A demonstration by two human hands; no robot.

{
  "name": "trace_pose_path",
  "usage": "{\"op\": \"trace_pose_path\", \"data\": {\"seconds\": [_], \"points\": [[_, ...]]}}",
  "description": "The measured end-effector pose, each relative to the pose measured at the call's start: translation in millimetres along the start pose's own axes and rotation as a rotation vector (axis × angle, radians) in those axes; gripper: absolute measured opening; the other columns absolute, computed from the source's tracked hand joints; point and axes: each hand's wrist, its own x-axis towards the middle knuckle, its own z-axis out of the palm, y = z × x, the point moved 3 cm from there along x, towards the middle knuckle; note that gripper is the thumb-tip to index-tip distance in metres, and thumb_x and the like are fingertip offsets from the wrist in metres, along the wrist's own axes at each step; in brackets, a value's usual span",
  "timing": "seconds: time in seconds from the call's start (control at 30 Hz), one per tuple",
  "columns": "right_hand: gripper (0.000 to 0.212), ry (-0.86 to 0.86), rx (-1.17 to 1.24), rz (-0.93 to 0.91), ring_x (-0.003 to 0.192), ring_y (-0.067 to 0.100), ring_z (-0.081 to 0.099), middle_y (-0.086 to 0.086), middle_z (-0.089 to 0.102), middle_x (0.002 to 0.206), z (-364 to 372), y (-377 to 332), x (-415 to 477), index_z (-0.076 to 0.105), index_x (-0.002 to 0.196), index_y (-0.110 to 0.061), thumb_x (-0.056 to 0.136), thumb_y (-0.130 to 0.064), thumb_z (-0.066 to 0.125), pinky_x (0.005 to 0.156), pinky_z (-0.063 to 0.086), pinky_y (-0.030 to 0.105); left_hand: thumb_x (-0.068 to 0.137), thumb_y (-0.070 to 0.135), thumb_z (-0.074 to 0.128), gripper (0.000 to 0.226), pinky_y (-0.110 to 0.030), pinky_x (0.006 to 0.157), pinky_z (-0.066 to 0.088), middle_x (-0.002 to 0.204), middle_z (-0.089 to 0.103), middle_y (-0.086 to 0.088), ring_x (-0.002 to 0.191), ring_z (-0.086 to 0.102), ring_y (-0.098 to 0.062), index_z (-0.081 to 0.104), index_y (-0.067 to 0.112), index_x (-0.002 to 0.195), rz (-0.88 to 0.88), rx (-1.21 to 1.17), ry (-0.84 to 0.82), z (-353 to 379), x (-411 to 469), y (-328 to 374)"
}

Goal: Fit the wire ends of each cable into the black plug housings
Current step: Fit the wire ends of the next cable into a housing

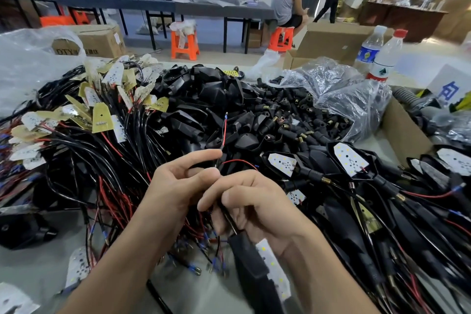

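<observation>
My left hand (178,183) pinches a thin red and black wire pair (224,132) between thumb and forefinger; its blue-tipped end stands up over the pile. My right hand (254,206) grips the black cable (229,219) of the same piece just below. That cable runs down into a black housing (252,262) with a white LED board (274,270) lying under my right wrist. A heap of small black plug housings (293,120) with brass inserts lies behind my hands.
Bundled cables with LED boards (102,120) fill the left. Larger black shells (209,89) pile at centre back. Finished assemblies (351,160) lie at right. Two water bottles (379,56), plastic bags and cardboard boxes stand at back right. Two people are far behind.
</observation>
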Motion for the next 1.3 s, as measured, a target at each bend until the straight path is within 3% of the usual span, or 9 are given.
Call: {"op": "trace_pose_path", "data": {"seconds": [0.1,0.2,0.37,0.6,0.83,0.97,1.03,1.13,1.3], "points": [[0.024,0.089,-0.183,0.059,0.037,0.014,0.038,0.019,0.045,0.045,-11.7,-0.7,-0.1,0.081,0.086,-0.013,0.079,-0.014,0.059,0.046,0.026,0.025,0.078,0.007,0.083,0.027,-0.022,0.061,0.055,0.071,0.074,-0.011,0.061,0.068,-0.016,0.082,0.023,0.100,0.041,0.091,0.044,0.1,-0.2,-1.5],[0.025,0.456,0.000,-0.037,0.036,0.014,0.021,0.003,0.029,0.037,-29.7,2.8,2.9,0.079,0.080,-0.006,0.082,-0.010,0.055,0.047,0.015,0.028,0.081,-0.005,0.079,0.029,-0.021,0.061,0.055,0.072,0.076,-0.016,0.062,0.069,-0.016,0.082,0.023,0.088,0.082,0.241,0.070,0.4,-0.1,-2.8],[0.028,0.714,-0.033,-0.077,0.043,0.013,0.031,0.004,0.042,0.048,-33.8,7.0,8.0,0.079,0.089,-0.018,0.102,-0.018,0.055,0.045,0.021,0.023,0.077,-0.005,0.085,0.030,-0.020,0.059,0.053,0.068,0.075,-0.008,0.059,0.068,-0.014,0.079,0.025,0.075,0.131,0.432,0.040,0.2,-0.4,-5.2],[0.025,0.699,-0.005,-0.069,0.044,0.010,0.031,-0.002,0.041,0.048,-36.0,-0.6,15.4,0.078,0.085,-0.015,0.100,-0.014,0.059,0.044,0.028,0.020,0.077,0.002,0.083,0.019,-0.021,0.053,0.051,0.065,0.072,-0.010,0.052,0.065,-0.016,0.078,0.020,0.077,0.115,0.471,-0.190,14.9,-8.3,-2.9],[0.021,0.832,0.048,-0.169,0.046,0.011,0.033,0.001,0.042,0.048,-41.7,-13.7,28.6,0.074,0.076,-0.006,0.095,-0.005,0.064,0.047,0.028,0.020,0.078,-0.010,0.082,0.026,-0.022,0.047,0.050,0.061,0.069,-0.016,0.047,0.063,-0.017,0.074,0.014,0.073,0.096,0.311,-0.156,19.4,-4.8,-0.8],[0.020,0.821,-0.050,-0.107,0.046,0.012,0.033,0.000,0.043,0.048,-35.2,-14.5,39.6,0.073,0.072,-0.008,0.091,-0.009,0.067,0.046,0.030,0.020,0.070,0.012,0.087,0.013,-0.024,0.048,0.052,0.069,0.073,-0.020,0.050,0.067,-0.021,0.075,0.015,0.072,0.065,0.246,-0.195,17.0,-7.3,0.7],[0.028,0.752,-0.108,-0.003,0.044,0.013,0.038,0.001,0.047,0.048,-32.5,-11.8,40.9,0.072,0.066,-0.012,0.093,-0.014,0.065,0.043,0.034,0.021,0.066,0.042,0.091,0.032,-0.028,0.053,0.057,0.077,0.077,-0.019,0.063,0.074,-0.026,0.076,0.014,0.068,0.044,0.250,-0.112,12.1,-9.5,-3.5],[0.027,0.648,-0.223,0.066,0.043,0.019,0.044,0.008,0.054,0.053,-29.6,-12.8,37.4,0.070,0.068,-0.009,0.094,-0.015,0.063,0.044,0.036,0.022,0.075,0.070,0.068,0.058,-0.032,0.054,0.059,0.084,0.079,-0.014,0.079,0.078,-0.031,0.076,0.014,0.068,0.005,0.229,0.135,4.4,-9.4,-7.9],[0.035,0.473,-0.479,0.084,0.047,0.025,0.051,0.020,0.062,0.058,-27.5,-12.6,28.4,0.068,0.067,-0.002,0.097,-0.019,0.062,0.046,0.036,0.026,0.095,0.051,0.058,0.028,-0.042,0.070,0.061,0.074,0.078,-0.002,0.073,0.076,-0.021,0.081,0.036,0.087,0.048,0.467,0.223,13.0,11.2,0.4]]}}
